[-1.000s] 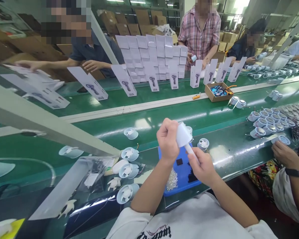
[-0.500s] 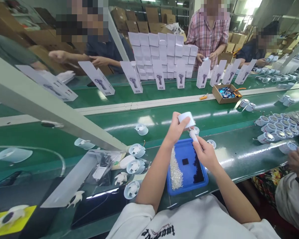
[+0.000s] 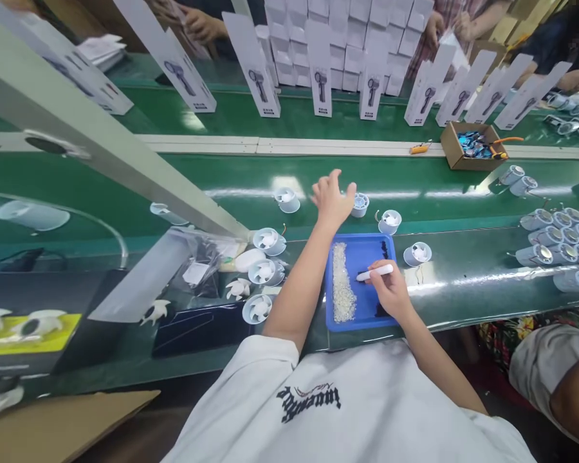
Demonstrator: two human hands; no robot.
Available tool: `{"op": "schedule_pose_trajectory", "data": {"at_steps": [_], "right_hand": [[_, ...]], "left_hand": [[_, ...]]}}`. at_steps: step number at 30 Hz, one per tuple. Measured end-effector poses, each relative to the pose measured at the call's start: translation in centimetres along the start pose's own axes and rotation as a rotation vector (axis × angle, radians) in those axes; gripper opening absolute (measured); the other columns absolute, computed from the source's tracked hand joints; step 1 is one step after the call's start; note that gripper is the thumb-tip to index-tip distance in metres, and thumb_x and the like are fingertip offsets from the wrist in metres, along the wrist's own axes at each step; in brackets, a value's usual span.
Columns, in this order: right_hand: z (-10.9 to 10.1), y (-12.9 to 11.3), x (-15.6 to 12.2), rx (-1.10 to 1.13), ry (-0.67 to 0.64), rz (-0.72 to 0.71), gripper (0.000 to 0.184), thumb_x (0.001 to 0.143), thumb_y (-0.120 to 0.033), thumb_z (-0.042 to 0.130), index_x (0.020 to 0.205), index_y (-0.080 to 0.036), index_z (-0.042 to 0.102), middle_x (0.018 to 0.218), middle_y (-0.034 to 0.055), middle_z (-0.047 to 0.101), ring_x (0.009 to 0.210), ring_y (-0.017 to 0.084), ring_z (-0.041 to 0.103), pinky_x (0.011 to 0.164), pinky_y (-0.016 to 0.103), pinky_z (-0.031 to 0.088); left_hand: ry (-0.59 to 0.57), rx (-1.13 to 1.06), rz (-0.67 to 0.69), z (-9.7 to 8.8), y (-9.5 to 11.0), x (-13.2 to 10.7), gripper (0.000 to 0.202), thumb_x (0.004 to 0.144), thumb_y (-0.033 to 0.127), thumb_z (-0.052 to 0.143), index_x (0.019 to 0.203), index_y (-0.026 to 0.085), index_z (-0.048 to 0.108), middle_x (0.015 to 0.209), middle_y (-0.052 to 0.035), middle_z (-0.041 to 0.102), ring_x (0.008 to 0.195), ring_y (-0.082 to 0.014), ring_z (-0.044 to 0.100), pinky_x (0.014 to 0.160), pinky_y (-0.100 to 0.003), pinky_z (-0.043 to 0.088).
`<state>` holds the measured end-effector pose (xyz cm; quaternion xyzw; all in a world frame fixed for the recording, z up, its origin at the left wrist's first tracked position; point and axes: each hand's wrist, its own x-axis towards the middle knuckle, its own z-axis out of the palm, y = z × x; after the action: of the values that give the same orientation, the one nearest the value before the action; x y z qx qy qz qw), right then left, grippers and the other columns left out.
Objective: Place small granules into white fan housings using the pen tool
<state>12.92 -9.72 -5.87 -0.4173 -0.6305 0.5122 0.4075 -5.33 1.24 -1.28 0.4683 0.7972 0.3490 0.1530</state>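
Observation:
My left hand (image 3: pixel 334 200) is stretched over the green belt with its fingers apart and nothing in it. Just right of it stands a pale blue fan housing (image 3: pixel 360 206); another fan housing (image 3: pixel 390 221) is a little further right. My right hand (image 3: pixel 390 290) grips a white pen-shaped tool (image 3: pixel 377 272) held at a slant. The tool's tip points down at the middle of a blue tray (image 3: pixel 329 308), over a small dark piece that it partly hides. Small clear-white pieces (image 3: pixel 342 283) lie along the tray's left side, and black pieces (image 3: pixel 385 247) along its right, partly behind my hand.
Several fan housings (image 3: pixel 265 272) and a loose white impeller (image 3: pixel 238 289) lie left of my arm. One more fan housing (image 3: pixel 417 254) stands right of the tray. Across the belt are open white boxes (image 3: pixel 321 83) and a carton (image 3: pixel 456 154) of blue parts. A slanted post (image 3: pixel 139 161) crosses the left.
My left hand has let go of the white cylindrical part and opened. My right hand has brought the pen-shaped tool down to the tray. The view has tilted downward.

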Motion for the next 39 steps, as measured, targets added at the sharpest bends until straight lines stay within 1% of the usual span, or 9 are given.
{"op": "schedule_pose_trajectory", "data": {"at_steps": [3,8,13,16,19,22,28,33,39], "right_hand": [[0.0,0.5,-0.1,-0.02,-0.029,0.011,0.032,0.085,-0.053,0.057,0.093,-0.022,0.056,0.091,0.0057,0.066,0.072,0.017,0.067,0.07,0.034,0.057],[0.0,0.6,0.1,-0.048,-0.059,0.026,0.037,0.084,-0.058,0.057,0.094,-0.022,0.056,0.096,0.0074,0.066,0.075,0.018,0.068,0.074,0.036,0.058],[0.0,0.7,0.1,-0.061,-0.082,0.036,0.039,0.084,-0.06,0.055,0.094,-0.022,0.055,0.095,0.007,0.066,0.076,0.018,0.068,0.074,0.036,0.058],[0.0,0.7,0.1,-0.089,-0.068,0.015,0.036,0.086,-0.056,0.055,0.095,-0.022,0.054,0.097,0.0077,0.066,0.079,0.019,0.068,0.075,0.036,0.057],[-0.1,0.5,0.2,-0.168,-0.022,-0.046,0.029,0.089,-0.049,0.052,0.096,-0.021,0.054,0.097,0.0085,0.065,0.079,0.018,0.066,0.072,0.034,0.056],[-0.2,0.0,0.8,-0.328,0.038,-0.156,0.021,0.089,-0.042,0.052,0.09,-0.021,0.054,0.087,0.0063,0.064,0.074,0.017,0.061,0.07,0.033,0.052],[-1.5,-0.8,2.9,-0.437,0.087,-0.205,0.021,0.088,-0.042,0.051,0.084,-0.022,0.05,0.078,0.003,0.059,0.066,0.016,0.056,0.065,0.032,0.048],[-2.7,-0.3,1.5,-0.376,0.276,-0.216,0.027,0.091,-0.048,0.047,0.081,-0.023,0.046,0.071,0.0,0.053,0.061,0.014,0.051,0.06,0.03,0.045],[-2.8,0.5,-0.3,-0.392,0.218,-0.211,0.028,0.091,-0.05,0.048,0.081,-0.024,0.047,0.071,0.0003,0.053,0.064,0.016,0.051,0.062,0.032,0.045]], "left_hand": [[0.105,0.032,-0.135,-0.8,-0.9,0.5,0.042,0.087,0.033,0.052,0.127,0.019,0.054,0.146,-0.0185,0.037,0.143,-0.0353,0.027,0.116,-0.056,0.023],[0.052,0.074,-0.244,-0.6,-3.3,1.1,0.035,0.075,0.017,0.06,0.11,0.016,0.059,0.159,-0.0199,0.018,0.15,-0.0385,0.005,0.118,-0.064,0.0],[0.089,0.018,-0.328,-0.5,-4.1,1.8,0.04,0.07,0.016,0.064,0.11,0.016,0.056,0.161,-0.0209,0.01,0.15,-0.0414,-0.002,0.115,-0.068,-0.003],[0.092,-0.022,-0.386,-0.9,-4.2,2.2,0.044,0.069,0.016,0.065,0.113,0.017,0.055,0.16,-0.0208,0.007,0.149,-0.0426,-0.004,0.116,-0.067,0.002],[0.105,-0.091,-0.413,-1.3,-4.2,2.3,0.049,0.067,0.007,0.064,0.113,0.021,0.055,0.158,-0.0184,0.012,0.147,-0.043,0.009,0.113,-0.065,0.019],[0.115,-0.164,-0.371,-1.5,-4.2,2.3,0.046,0.064,-0.006,0.057,0.101,0.021,0.057,0.146,-0.0188,0.027,0.139,-0.0417,0.026,0.106,-0.06,0.033],[0.1,-0.285,-0.234,-2.1,-4.4,3.3,0.033,0.058,-0.008,0.056,0.074,0.02,0.051,0.115,-0.013,0.046,0.124,-0.0322,0.044,0.111,-0.05,0.035],[0.077,-0.729,-0.166,-2.5,-3.6,4.3,0.029,0.067,0.003,0.061,0.089,0.021,0.059,0.098,-0.005,0.054,0.107,-0.0238,0.057,0.102,-0.043,0.046],[-0.065,-1.219,-0.166,-4.8,-1.2,3.3,0.019,0.083,0.018,0.054,0.102,0.021,0.054,0.103,-0.0048,0.057,0.108,-0.0227,0.062,0.091,-0.043,0.054]]}}
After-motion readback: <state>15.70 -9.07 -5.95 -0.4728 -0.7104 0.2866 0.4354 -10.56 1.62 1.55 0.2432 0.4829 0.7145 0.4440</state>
